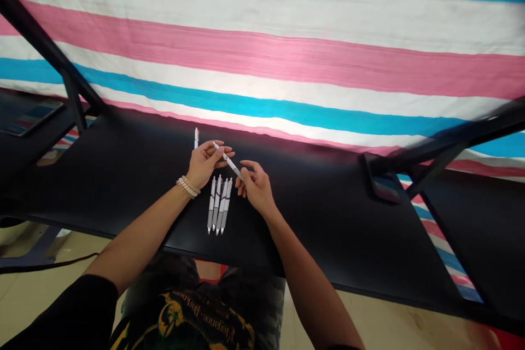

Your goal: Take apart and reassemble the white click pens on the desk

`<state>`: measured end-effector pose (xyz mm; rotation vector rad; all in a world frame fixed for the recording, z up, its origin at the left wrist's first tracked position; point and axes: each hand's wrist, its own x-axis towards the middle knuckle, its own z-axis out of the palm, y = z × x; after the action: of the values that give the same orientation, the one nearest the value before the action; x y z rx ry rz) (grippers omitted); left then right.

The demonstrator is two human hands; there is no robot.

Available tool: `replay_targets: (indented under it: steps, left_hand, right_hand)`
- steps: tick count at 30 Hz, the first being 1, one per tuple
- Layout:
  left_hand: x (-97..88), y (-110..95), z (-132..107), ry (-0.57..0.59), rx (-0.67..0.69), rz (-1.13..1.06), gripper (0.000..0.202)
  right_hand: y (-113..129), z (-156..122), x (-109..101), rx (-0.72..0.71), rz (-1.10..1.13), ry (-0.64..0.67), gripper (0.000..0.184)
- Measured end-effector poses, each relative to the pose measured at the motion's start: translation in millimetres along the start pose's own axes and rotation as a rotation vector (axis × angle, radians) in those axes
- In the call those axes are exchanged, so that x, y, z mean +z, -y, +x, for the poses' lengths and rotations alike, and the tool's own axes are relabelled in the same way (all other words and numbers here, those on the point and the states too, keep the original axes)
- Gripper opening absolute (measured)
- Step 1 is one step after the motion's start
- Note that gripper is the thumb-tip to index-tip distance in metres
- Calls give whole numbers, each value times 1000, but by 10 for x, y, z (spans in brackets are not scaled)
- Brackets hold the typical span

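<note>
Four white click pens (219, 205), grey tips (209, 228)

The left hand (207, 164) hides part of one white pen (230, 164), and print on the pens (217, 205) below it is too small to read.
</note>
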<state>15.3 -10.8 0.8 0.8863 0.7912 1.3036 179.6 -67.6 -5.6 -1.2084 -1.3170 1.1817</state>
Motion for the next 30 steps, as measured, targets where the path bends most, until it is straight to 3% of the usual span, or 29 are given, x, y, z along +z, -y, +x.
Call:
replay_targets:
  steps: [6,9,14,19,30]
  left_hand:
    - [-2,84,49,-143,66,-36,37]
    - [-13,104,68,-167,71,-67,37]
    - [-23,98,75,-155,77,-107,35]
    - [6,89,50,-142,89,-118,34]
    - [25,97,35,-129,40,-132,34]
  right_hand:
    - [-38,45,-21,-172,-42,-217,33]
    - [-61,63,-33,-122,17,-179,35]
    - [-72,71,-45,-201,17,-232,28]
    - [-87,84,-40,-219,18,-198,23]
    - [-143,112,-19,-161,50,-178,28]
